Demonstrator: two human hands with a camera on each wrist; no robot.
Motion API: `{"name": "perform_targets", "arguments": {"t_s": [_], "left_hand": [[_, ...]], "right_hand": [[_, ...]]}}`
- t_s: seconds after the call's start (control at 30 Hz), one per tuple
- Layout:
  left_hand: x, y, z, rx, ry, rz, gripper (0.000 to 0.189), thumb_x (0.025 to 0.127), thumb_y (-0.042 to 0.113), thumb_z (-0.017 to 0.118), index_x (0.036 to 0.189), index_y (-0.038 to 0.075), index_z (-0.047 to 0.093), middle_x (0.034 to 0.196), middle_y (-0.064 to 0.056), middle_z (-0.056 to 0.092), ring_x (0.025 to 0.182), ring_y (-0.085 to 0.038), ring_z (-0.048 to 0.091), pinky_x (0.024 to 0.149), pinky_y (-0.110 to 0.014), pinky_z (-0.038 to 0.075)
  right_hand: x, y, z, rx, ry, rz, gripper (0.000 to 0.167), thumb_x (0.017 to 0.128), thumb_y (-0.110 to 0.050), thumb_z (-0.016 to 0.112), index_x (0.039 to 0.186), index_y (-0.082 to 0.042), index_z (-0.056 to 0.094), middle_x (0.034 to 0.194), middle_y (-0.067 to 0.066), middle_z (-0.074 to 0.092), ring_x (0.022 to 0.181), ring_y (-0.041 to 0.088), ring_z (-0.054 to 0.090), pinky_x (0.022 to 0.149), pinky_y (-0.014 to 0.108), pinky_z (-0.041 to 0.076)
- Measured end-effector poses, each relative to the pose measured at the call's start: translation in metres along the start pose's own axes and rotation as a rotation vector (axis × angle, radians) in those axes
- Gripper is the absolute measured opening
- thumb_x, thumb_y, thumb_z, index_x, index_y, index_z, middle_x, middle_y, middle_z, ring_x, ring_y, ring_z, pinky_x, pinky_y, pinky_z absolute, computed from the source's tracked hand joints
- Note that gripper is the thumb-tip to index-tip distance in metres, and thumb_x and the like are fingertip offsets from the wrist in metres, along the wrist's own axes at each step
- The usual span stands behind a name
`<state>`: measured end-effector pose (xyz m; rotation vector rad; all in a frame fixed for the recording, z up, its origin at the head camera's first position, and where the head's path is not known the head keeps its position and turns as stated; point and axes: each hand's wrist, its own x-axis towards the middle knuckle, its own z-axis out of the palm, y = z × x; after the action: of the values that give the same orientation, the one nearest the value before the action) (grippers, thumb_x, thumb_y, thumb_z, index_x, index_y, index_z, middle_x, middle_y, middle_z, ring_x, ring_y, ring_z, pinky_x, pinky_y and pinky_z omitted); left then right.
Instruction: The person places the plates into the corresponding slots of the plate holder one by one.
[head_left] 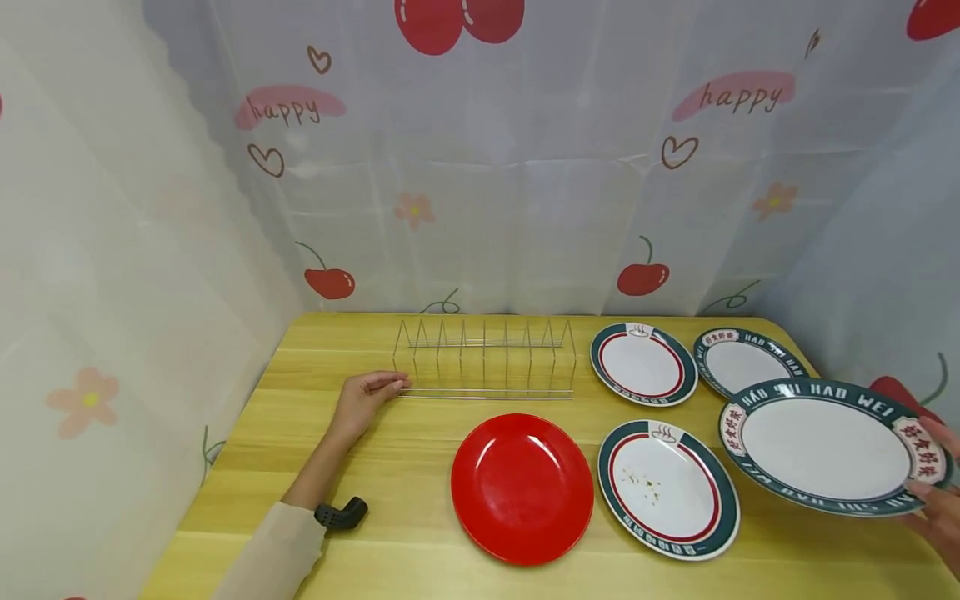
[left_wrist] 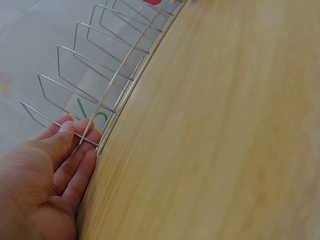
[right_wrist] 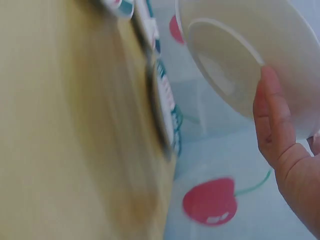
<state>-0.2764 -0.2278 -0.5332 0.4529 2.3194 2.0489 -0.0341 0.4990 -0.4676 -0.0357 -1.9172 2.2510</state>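
Note:
At the left end of a silver wire plate rack (head_left: pixel 487 393), my left hand (head_left: pixel 363 404) pinches the wire frame. The left wrist view shows thumb and fingers of that hand (left_wrist: pixel 55 175) around the rack's corner wires (left_wrist: pixel 131 82). Over the right side of the table, my right hand (head_left: pixel 936 518) grips the right rim of a white oval plate (head_left: pixel 825 442) with a dark green lettered border. That plate is tilted and raised above the table. From the right wrist camera its pale underside (right_wrist: pixel 225 60) shows, with fingers of the right hand (right_wrist: pixel 282 132) against it.
A red round plate (head_left: pixel 522 490) lies in front of the rack. Right of it is a green-rimmed plate (head_left: pixel 667 492) with brownish specks. Another round plate (head_left: pixel 643 365) and a second oval plate (head_left: pixel 750 363) lie behind. Printed curtains (head_left: pixel 480 208) surround the wooden table (head_left: pixel 390 517).

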Motion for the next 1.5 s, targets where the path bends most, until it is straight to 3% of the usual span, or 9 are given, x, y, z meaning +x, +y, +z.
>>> {"name": "perform_targets", "arguments": {"t_s": [0.07, 0.2, 0.33, 0.43, 0.63, 0.77, 1.1, 1.5], "left_hand": [[0.0, -0.001, 0.001, -0.001, 0.0, 0.005, 0.028, 0.098, 0.012, 0.069, 0.118, -0.007, 0.071, 0.11, -0.02, 0.074, 0.1, -0.024, 0.074, 0.088, -0.031, 0.061], [0.001, 0.0, 0.002, -0.005, 0.006, 0.001, 0.027, 0.098, 0.012, 0.069, 0.118, -0.007, 0.071, 0.11, -0.022, 0.074, 0.1, -0.025, 0.074, 0.088, -0.031, 0.061], [0.002, 0.002, 0.003, -0.004, 0.01, -0.015, 0.028, 0.098, 0.011, 0.069, 0.118, -0.007, 0.071, 0.111, -0.024, 0.073, 0.102, -0.029, 0.073, 0.088, -0.03, 0.06], [0.003, 0.003, 0.003, 0.005, 0.007, -0.023, 0.028, 0.098, 0.009, 0.067, 0.12, -0.008, 0.07, 0.112, -0.025, 0.072, 0.104, -0.033, 0.072, 0.089, -0.03, 0.06], [0.003, 0.005, 0.002, -0.002, 0.005, -0.036, 0.025, 0.099, 0.001, 0.064, 0.121, -0.012, 0.068, 0.114, -0.028, 0.071, 0.107, -0.041, 0.069, 0.09, -0.031, 0.06], [0.004, 0.003, 0.0, -0.004, 0.001, -0.041, 0.025, 0.099, -0.001, 0.063, 0.12, -0.014, 0.067, 0.113, -0.029, 0.07, 0.107, -0.042, 0.068, 0.091, -0.034, 0.06], [0.002, 0.001, -0.002, -0.002, 0.016, -0.03, 0.026, 0.098, 0.007, 0.067, 0.119, -0.007, 0.071, 0.112, -0.025, 0.072, 0.104, -0.032, 0.072, 0.089, -0.03, 0.06], [0.002, -0.002, 0.0, -0.024, 0.012, -0.002, 0.023, 0.097, 0.005, 0.068, 0.116, -0.007, 0.072, 0.11, -0.023, 0.073, 0.1, -0.022, 0.074, 0.088, -0.03, 0.061]], "right_hand": [[0.003, -0.005, 0.012, -0.036, -0.018, -0.036, 0.083, 0.102, 0.017, 0.038, 0.164, -0.033, 0.015, 0.154, -0.016, 0.016, 0.094, -0.002, 0.061, 0.064, 0.022, 0.062], [0.011, -0.019, 0.04, -0.039, -0.028, -0.041, 0.08, 0.102, 0.016, 0.038, 0.164, -0.032, 0.018, 0.153, -0.014, 0.014, 0.096, 0.0, 0.058, 0.065, 0.022, 0.063], [0.015, -0.032, 0.067, 0.005, -0.042, -0.054, 0.077, 0.101, 0.016, 0.038, 0.163, -0.027, 0.024, 0.143, -0.013, 0.023, 0.097, 0.003, 0.058, 0.067, 0.026, 0.064], [0.018, -0.038, 0.085, 0.025, -0.056, -0.058, 0.075, 0.102, 0.016, 0.038, 0.163, -0.025, 0.025, 0.145, -0.011, 0.027, 0.099, 0.004, 0.059, 0.067, 0.026, 0.064], [0.026, -0.046, 0.112, -0.04, -0.136, -0.089, 0.074, 0.103, 0.015, 0.038, 0.164, -0.023, 0.022, 0.156, -0.005, 0.016, 0.105, 0.003, 0.057, 0.071, 0.024, 0.063], [0.031, -0.053, 0.129, -0.076, -0.185, -0.115, 0.075, 0.101, 0.018, 0.038, 0.164, -0.019, 0.02, 0.153, 0.001, 0.019, 0.103, 0.007, 0.06, 0.073, 0.026, 0.064], [0.042, -0.065, 0.168, -0.068, -0.252, -0.119, 0.075, 0.1, 0.019, 0.041, 0.164, -0.016, 0.021, 0.151, 0.002, 0.025, 0.109, 0.012, 0.059, 0.077, 0.029, 0.064], [0.056, -0.073, 0.21, -0.051, -0.318, -0.081, 0.074, 0.1, 0.016, 0.043, 0.163, -0.017, 0.021, 0.15, 0.007, 0.028, 0.109, 0.014, 0.06, 0.081, 0.031, 0.063]]}}
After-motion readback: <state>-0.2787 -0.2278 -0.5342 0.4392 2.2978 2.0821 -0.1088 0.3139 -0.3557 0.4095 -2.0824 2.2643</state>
